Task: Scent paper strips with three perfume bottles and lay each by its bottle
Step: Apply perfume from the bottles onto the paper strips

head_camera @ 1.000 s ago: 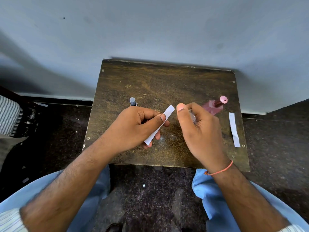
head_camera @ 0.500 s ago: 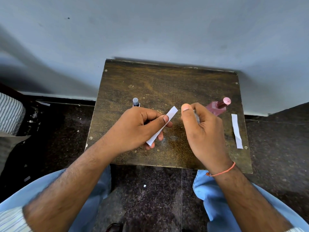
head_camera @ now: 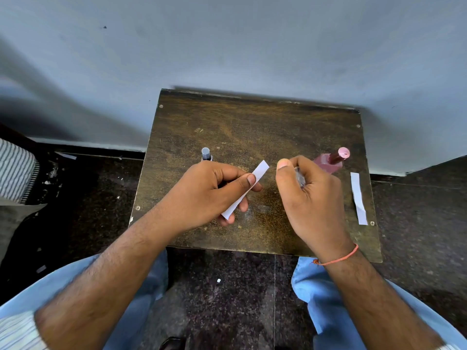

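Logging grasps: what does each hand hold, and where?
Left hand pinches white paper strip mid-length; right hand grips small clear bottle, mostly hidden.

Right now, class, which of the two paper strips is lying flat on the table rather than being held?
The strip at the table's right edge, beside the pink bottle, lies flat and untouched. The other strip is pinched in the left hand.

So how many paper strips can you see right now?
2. One paper strip is pinched in the left hand; the other strip lies on the table, right of the pink bottle. Others may be hidden under the hands.
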